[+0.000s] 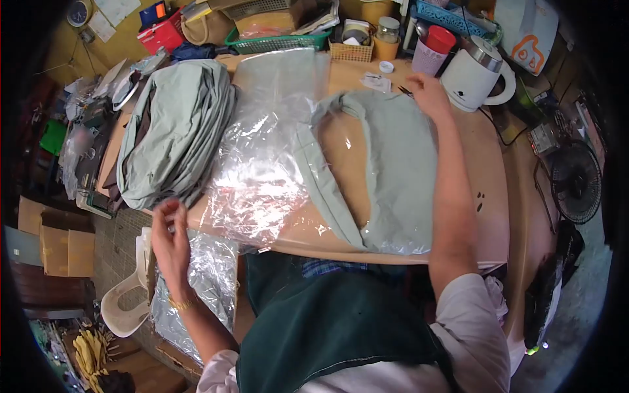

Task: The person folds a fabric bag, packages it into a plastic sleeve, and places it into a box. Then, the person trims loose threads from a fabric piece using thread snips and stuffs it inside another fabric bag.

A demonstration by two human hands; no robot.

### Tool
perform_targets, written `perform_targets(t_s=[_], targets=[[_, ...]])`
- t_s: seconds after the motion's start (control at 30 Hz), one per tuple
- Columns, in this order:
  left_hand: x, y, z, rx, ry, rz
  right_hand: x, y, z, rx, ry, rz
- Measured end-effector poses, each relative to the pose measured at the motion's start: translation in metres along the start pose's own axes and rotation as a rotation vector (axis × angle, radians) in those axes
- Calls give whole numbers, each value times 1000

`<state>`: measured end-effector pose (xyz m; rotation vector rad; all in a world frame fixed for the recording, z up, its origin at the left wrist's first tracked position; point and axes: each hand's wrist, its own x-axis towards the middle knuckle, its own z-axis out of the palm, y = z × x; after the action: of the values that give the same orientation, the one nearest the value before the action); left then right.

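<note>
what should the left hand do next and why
Probably close the left hand on the near edge of the green cloth pile: it is beside that edge and seems empty, while the right hand is at the far edge of the flat green piece.

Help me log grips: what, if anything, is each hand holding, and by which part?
Right hand: at a small dark tool, grip unclear. Left hand: nothing visibly held.

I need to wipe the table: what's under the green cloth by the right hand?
Tan table shows through the opening in the cloth. Whatever lies beneath the fabric itself is covered and can't be seen.
</note>
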<state>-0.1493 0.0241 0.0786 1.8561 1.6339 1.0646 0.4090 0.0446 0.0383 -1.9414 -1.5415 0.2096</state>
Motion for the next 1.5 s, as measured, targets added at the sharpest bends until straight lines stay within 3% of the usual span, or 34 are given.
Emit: perform_targets(t_s=[0.07,0.13,0.17,0.27,0.37,0.4,0.43,0.47,0.53,0.6,0.63,0.7,0.73,0.77,0.8,0.9,0.97,1.0,1.07,1.1,1.17,1.33,1.4,1.47,1.5], targets=[[26,28,22,-94,-22,139,5,6,8,-58,260,126],[61,34,73,-195,-62,270,-1,-8,35,-41,163,276],[76,36,95,29,-43,505,-9,-25,42,-147,97,234],[106,17,160,349,125,383,-40,-37,86,-372,31,182],[132,-15,156,328,-258,105,-46,-32,95,-404,8,142],[128,-13,145,91,-231,102,-48,-30,94,-403,8,157],[129,-6,128,62,-218,18,-49,-30,91,-402,15,118],[131,-17,124,-197,-150,21,-49,-29,89,-402,19,72],[135,-34,111,2,-27,98,-47,-27,89,-411,-7,65],[103,25,96,116,371,435,-45,-29,94,-406,-42,49],[95,39,87,349,429,478,-43,-29,95,-430,-37,54],[60,92,98,132,41,781,-41,-34,95,-487,-71,86],[34,96,123,-39,-272,773,-41,-35,94,-481,-96,81],[10,123,145,-22,-604,900,-41,-35,94,-484,-73,74],[-8,132,168,124,-717,1075,-42,-35,95,-487,-44,68],[-19,119,187,327,-851,1020,-43,-31,95,-468,-42,45],[-9,134,155,846,-1173,742,-45,-25,94,-444,-47,55],[-14,118,139,724,-978,777,-44,-24,96,-453,-39,47],[-5,139,118,1053,-1157,604,-44,-26,99,-461,-35,48],[-6,138,124,1055,-1163,610,-43,-28,99,-464,-32,57],[-12,127,141,487,-760,1050,-43,-29,98,-466,-27,59],[-12,77,151,587,-755,1013,-47,-26,92,-464,-60,18],[-10,96,113,912,-827,718,-49,-26,92,-472,-64,16],[13,92,68,1002,-621,642,-47,-27,91,-478,-71,-17],[26,86,49,893,-459,491,-46,-27,92,-489,-78,3]])
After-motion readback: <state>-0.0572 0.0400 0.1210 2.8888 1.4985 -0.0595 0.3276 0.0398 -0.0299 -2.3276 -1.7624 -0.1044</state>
